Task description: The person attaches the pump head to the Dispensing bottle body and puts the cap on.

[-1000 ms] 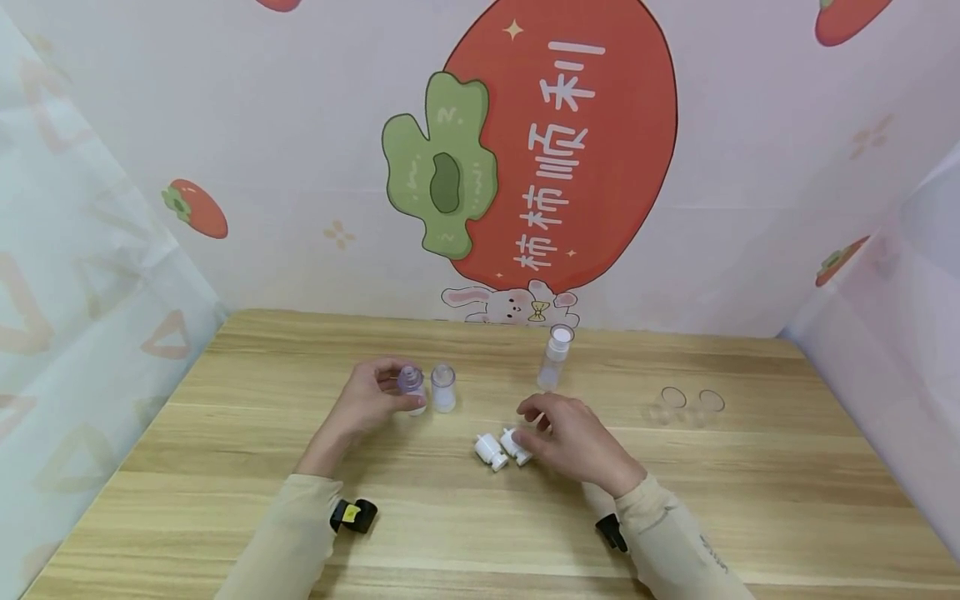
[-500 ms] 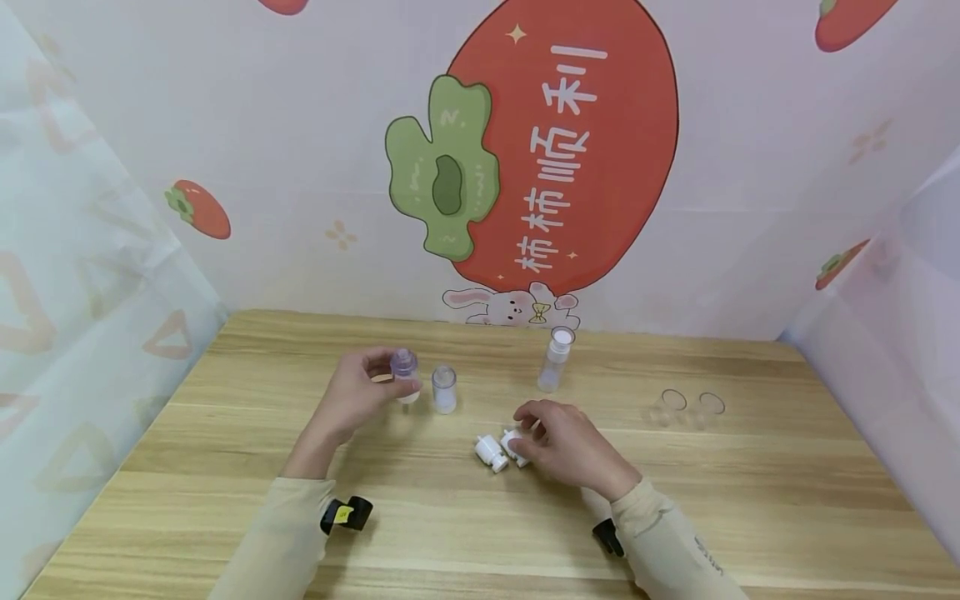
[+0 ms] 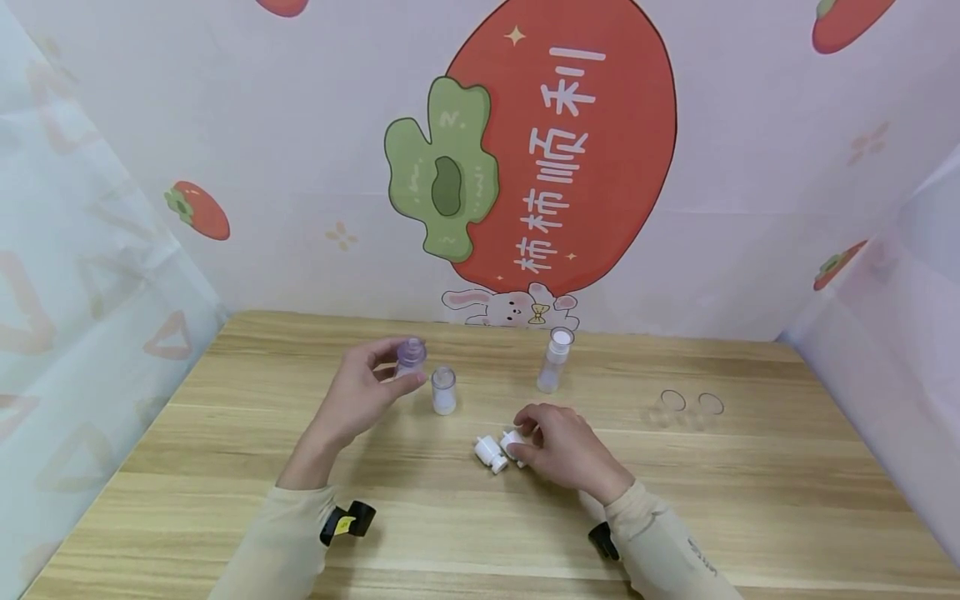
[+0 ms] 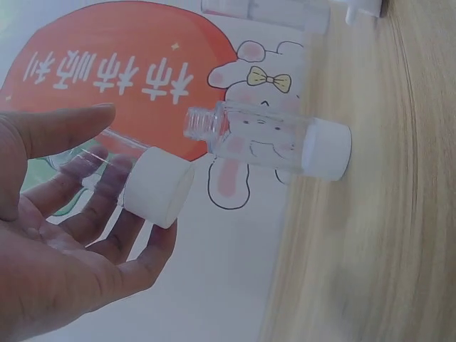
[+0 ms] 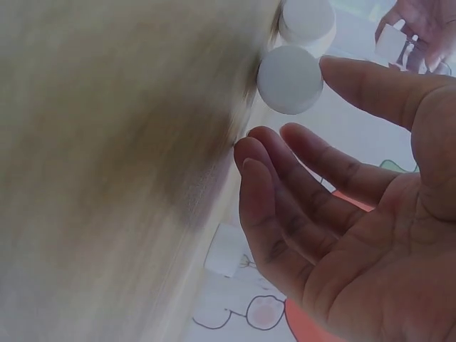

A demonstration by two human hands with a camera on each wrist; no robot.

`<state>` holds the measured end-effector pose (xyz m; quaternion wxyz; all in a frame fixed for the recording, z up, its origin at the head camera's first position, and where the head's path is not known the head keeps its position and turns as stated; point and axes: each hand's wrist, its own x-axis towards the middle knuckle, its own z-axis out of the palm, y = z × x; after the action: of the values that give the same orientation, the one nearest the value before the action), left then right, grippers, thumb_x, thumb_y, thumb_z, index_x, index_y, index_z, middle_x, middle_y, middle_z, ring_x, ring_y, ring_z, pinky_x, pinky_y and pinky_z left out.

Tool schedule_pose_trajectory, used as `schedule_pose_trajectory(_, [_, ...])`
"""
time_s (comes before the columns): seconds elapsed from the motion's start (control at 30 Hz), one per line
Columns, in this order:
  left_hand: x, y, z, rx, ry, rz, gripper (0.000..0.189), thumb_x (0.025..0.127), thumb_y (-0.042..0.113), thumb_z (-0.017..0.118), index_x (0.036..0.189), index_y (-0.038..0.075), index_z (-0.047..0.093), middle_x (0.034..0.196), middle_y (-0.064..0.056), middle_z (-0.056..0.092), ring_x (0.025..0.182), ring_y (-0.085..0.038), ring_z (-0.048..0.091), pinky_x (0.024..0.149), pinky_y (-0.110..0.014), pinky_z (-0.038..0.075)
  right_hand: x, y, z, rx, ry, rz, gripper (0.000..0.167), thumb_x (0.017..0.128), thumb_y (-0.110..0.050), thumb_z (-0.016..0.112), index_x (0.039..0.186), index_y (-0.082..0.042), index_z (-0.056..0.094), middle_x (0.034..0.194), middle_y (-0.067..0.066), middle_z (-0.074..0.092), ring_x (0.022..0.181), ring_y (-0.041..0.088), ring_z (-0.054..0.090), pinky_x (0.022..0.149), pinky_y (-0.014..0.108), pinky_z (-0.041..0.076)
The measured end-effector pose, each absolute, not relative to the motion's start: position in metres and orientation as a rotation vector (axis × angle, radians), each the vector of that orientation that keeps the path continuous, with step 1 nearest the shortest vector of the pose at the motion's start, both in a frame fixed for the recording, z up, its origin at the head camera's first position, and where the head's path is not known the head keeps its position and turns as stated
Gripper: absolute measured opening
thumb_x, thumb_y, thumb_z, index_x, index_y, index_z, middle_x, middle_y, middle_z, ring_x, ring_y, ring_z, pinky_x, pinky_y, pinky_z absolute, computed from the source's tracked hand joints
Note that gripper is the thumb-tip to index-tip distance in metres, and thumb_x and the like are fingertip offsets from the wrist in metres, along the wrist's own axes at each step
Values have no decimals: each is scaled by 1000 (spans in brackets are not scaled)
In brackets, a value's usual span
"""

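Clear bottle [image 3: 410,357] is gripped in my left hand [image 3: 356,393], neck up, long axis near upright; one white pump [image 3: 511,438] lies rightward and nearer me, next to the thumb of my right hand [image 3: 567,446], whose fingers bend loosely around nothing; whether thumb touches pump I cannot tell

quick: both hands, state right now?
Left hand: closed, holding a clear bottle by its sides.
Right hand: open, fingers loosely curled, holding nothing; thumb at a white pump head, contact unclear.
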<state>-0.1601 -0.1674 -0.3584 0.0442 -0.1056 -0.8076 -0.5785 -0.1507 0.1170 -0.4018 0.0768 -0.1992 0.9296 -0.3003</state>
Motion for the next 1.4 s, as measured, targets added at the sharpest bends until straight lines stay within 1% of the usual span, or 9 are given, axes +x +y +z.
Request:
schedule_pose_trajectory(0.2, [-156, -164, -354, -426, -2486, -1689, 43, 89, -3, 73, 131, -3, 63, 122, -17, 66, 115, -34, 60, 103, -55, 46, -150, 117, -402, -585, 2790, -888, 24, 87, -19, 82, 105, -7, 72, 87, -2, 65, 79, 14, 59, 72, 35, 51])
schedule_pose_trajectory(0.47, [-155, -160, -351, -525, -2468, -1642, 46, 90, -4, 72, 135, -1, 60, 123, -16, 67, 111, -30, 60, 99, -52, 47, -149, 116, -402, -565, 2818, -879, 22, 86, -13, 82, 103, -5, 71, 84, -3, 65, 77, 12, 58, 72, 35, 51])
schedule_pose_trajectory(0.57, [-153, -158, -349, -504, -2452, -1660, 51, 89, -4, 73, 137, -3, 57, 122, -16, 66, 113, -31, 59, 99, -53, 47, -148, 115, -401, -552, 2825, -895, 24, 85, -12, 83, 104, -3, 71, 84, -2, 64, 77, 13, 58, 72, 35, 51])
schedule_pose_trajectory(0.67, [-151, -155, -347, -450, -2433, -1688, 53, 87, -4, 75, 136, -4, 56, 122, -17, 65, 114, -32, 59, 100, -53, 47, -149, 117, -398, -521, 2826, -911, 26, 84, -12, 83, 105, -4, 70, 85, -2, 64, 79, 14, 59, 72, 35, 52])
schedule_pose_trajectory(0.8, [-149, -153, -346, -412, -2412, -1699, 48, 85, -2, 79, 128, -4, 59, 120, -15, 66, 112, -30, 60, 98, -51, 48, -150, 121, -391, -483, 2820, -953, 26, 84, -13, 83, 105, -5, 69, 86, -3, 65, 80, 13, 60, 73, 34, 53])
schedule_pose_trajectory(0.9, [-149, -152, -346, -418, -2403, -1683, 45, 84, -1, 80, 125, -3, 62, 117, -14, 67, 110, -29, 61, 97, -51, 49, -150, 126, -385, -504, 2816, -1012, 26, 84, -11, 83, 104, -5, 68, 86, -3, 65, 80, 12, 61, 75, 34, 54])
schedule_pose_trajectory(1.13, [-147, -147, -345, -463, -2421, -1643, 42, 86, 4, 80, 124, 0, 65, 115, -11, 68, 109, -28, 61, 96, -54, 49, -152, 136, -371, -591, 2762, -1204, 28, 83, -3, 80, 106, -3, 63, 95, 2, 66, 89, 15, 65, 81, 39, 57])
schedule_pose_trajectory(1.4, [-145, -139, -350, -558, -2447, -1576, 41, 85, 4, 81, 124, 5, 68, 113, -6, 69, 106, -23, 63, 89, -47, 51, -149, 143, -363, -637, 2706, -1334, 28, 84, -4, 80, 105, -5, 62, 99, 4, 67, 92, 17, 66, 84, 38, 57])
